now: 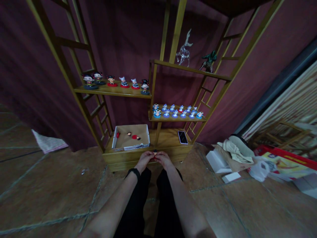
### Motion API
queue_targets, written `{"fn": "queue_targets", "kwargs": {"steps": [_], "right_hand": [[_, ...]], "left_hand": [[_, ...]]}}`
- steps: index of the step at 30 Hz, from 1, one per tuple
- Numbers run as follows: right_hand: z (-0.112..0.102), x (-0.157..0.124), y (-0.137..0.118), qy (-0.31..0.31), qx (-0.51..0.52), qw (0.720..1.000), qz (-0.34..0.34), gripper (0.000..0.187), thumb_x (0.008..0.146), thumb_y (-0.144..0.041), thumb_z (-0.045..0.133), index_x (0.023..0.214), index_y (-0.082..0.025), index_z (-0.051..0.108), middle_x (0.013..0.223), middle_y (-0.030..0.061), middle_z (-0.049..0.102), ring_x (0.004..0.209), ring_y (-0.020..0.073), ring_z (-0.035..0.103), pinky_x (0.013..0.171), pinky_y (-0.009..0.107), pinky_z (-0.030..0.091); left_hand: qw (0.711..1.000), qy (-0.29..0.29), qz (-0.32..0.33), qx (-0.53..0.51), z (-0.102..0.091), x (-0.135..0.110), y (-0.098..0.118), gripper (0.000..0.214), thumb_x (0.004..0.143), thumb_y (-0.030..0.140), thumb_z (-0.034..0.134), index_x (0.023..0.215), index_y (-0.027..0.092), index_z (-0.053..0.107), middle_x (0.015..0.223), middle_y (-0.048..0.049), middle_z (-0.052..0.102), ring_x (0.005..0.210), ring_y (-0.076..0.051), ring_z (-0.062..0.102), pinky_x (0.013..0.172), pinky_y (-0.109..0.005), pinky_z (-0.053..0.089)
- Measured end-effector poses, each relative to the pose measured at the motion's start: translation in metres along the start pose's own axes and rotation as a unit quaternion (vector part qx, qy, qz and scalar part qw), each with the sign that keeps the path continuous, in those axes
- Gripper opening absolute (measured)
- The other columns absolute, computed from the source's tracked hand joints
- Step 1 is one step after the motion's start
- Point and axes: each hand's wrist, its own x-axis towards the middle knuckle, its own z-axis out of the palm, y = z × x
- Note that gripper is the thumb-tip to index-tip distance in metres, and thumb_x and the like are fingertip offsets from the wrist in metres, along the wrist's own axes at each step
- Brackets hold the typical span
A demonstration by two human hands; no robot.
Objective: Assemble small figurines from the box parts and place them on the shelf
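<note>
Both hands meet in front of the low wooden cabinet, holding one small figurine [155,152] between them. Its dark-haired head pokes up between the fingertips, and a bit of red shows below. My left hand [145,158], with a black band at the wrist, is closed on its left side. From the right side my right hand [163,158] grips it too. Just beyond my left hand lies a shallow cardboard box [119,142] with a few small figurine parts inside, among them a red base [134,137] and a dark-haired head [129,134].
Several figurines [112,81] line the upper left shelf, and two rows of small blue-white figurines [175,113] fill the middle shelf. A glass deer [183,53] and a dark statue [209,61] stand higher. A phone [182,137] lies on the cabinet; white boxes [218,161] sit at right.
</note>
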Motion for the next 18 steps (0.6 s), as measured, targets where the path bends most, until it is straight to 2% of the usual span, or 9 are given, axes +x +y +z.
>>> {"fn": "queue_targets", "kwargs": {"steps": [8, 14, 18], "right_hand": [[-0.003, 0.001, 0.006, 0.009, -0.011, 1.000, -0.019, 0.028, 0.045, -0.022, 0.075, 0.054, -0.019, 0.049, 0.061, -0.0035, 0.061, 0.063, 0.0135, 0.061, 0.070, 0.033, 0.051], [-0.008, 0.001, 0.003, -0.008, 0.006, 1.000, 0.009, 0.027, 0.042, -0.018, 0.075, 0.054, -0.018, 0.051, 0.059, -0.0024, 0.062, 0.063, 0.0165, 0.062, 0.069, 0.036, 0.053], [-0.015, 0.003, 0.003, -0.022, 0.007, 1.000, 0.017, 0.023, 0.046, -0.018, 0.074, 0.059, -0.017, 0.055, 0.061, -0.0005, 0.065, 0.063, 0.0170, 0.064, 0.070, 0.036, 0.053]], "left_hand": [[1.000, 0.008, 0.005, 0.018, 0.002, 0.001, -0.002, 0.019, 0.051, 0.028, 0.069, 0.058, 0.015, 0.056, 0.057, 0.0004, 0.060, 0.055, -0.012, 0.055, 0.058, -0.025, 0.043], [0.999, 0.004, 0.003, 0.038, 0.001, 0.003, -0.004, 0.014, 0.050, 0.022, 0.066, 0.056, 0.015, 0.056, 0.053, 0.0033, 0.056, 0.048, -0.009, 0.049, 0.053, -0.022, 0.039], [1.000, 0.002, -0.010, 0.019, -0.001, 0.004, -0.003, 0.012, 0.050, 0.018, 0.066, 0.058, 0.015, 0.057, 0.054, 0.0032, 0.057, 0.047, -0.008, 0.049, 0.052, -0.022, 0.039]]}}
